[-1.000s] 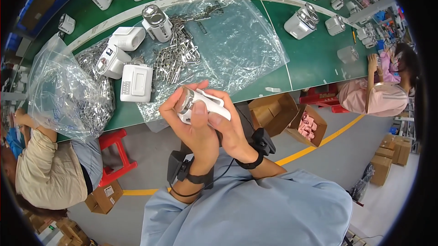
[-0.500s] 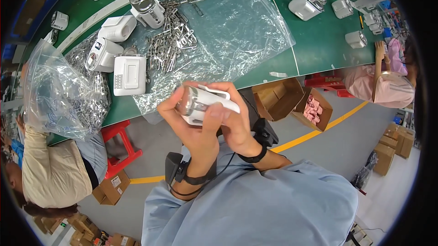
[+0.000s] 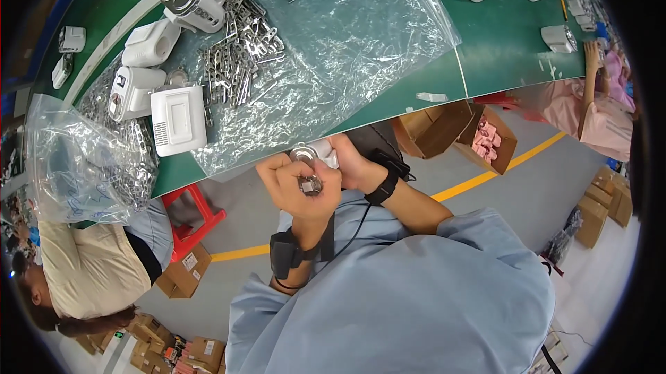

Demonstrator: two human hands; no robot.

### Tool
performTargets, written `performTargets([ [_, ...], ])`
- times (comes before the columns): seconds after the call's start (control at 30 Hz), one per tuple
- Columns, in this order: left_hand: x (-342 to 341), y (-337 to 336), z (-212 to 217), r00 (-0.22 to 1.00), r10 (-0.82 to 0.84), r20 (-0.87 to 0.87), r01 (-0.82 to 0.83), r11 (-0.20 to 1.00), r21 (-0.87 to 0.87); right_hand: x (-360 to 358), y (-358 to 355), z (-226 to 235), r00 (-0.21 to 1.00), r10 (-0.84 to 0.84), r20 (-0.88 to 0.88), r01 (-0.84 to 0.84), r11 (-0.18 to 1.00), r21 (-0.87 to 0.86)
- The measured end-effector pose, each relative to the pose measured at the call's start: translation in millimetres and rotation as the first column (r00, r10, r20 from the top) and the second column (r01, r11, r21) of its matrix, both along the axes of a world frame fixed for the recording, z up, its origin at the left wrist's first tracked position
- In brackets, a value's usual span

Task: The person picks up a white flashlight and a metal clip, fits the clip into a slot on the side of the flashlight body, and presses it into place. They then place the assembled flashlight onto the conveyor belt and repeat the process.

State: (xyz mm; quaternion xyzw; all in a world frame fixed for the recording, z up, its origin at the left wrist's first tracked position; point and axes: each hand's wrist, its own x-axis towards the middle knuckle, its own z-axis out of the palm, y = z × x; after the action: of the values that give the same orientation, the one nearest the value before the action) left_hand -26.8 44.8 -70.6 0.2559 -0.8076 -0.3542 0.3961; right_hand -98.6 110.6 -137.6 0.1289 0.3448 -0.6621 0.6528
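Observation:
Just off the table's near edge, both of my hands close round a small white housing (image 3: 327, 153) with shiny metal parts. My left hand (image 3: 295, 190) curls its fingers about its metal end, where a round silver ring and a glossy piece show. My right hand (image 3: 352, 164) grips the white body from the other side. Much of the housing is hidden by my fingers. Beyond my hands lies a heap of shiny metal clips (image 3: 239, 55) on a clear plastic sheet (image 3: 340, 41). Left of it stand similar white housings, the closest being a white housing (image 3: 179, 119) with its recessed face up.
A clear bag of metal parts (image 3: 90, 159) overhangs the green table (image 3: 503, 58) at left. One person (image 3: 97, 263) sits there by a red stool (image 3: 191, 225); another, in pink (image 3: 603, 121), works at right. A carton of pink pieces (image 3: 489, 142) stands below the table.
The white housing has been turned so that its metal end faces up toward me. My left hand has wrapped more closely round it, and the view has shifted slightly.

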Motion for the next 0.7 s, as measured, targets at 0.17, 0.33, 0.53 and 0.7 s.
performTargets([
  [0.17, -2, 5, -6, 1.0, 0.004, 0.017, -0.003, 0.995, -0.1, -4, -3, -3, 0.999, -0.01, 0.053, 0.012, 0.999, -0.035],
  [0.33, -10, 11, 4, 0.995, 0.052, 0.08, -0.043, 0.994, -0.103, -6, -2, 10, 0.996, 0.019, 0.084, -0.022, 0.999, 0.045],
  [0.53, -17, 13, 4, 0.996, 0.07, 0.053, -0.063, 0.991, -0.12, -15, 3, -15, 0.989, 0.084, 0.118, -0.07, 0.991, -0.116],
  [0.7, -6, 6, 18, 0.999, -0.003, 0.047, 0.005, 1.0, -0.03, -13, 18, 14, 0.97, 0.126, 0.209, -0.054, 0.946, -0.319],
])
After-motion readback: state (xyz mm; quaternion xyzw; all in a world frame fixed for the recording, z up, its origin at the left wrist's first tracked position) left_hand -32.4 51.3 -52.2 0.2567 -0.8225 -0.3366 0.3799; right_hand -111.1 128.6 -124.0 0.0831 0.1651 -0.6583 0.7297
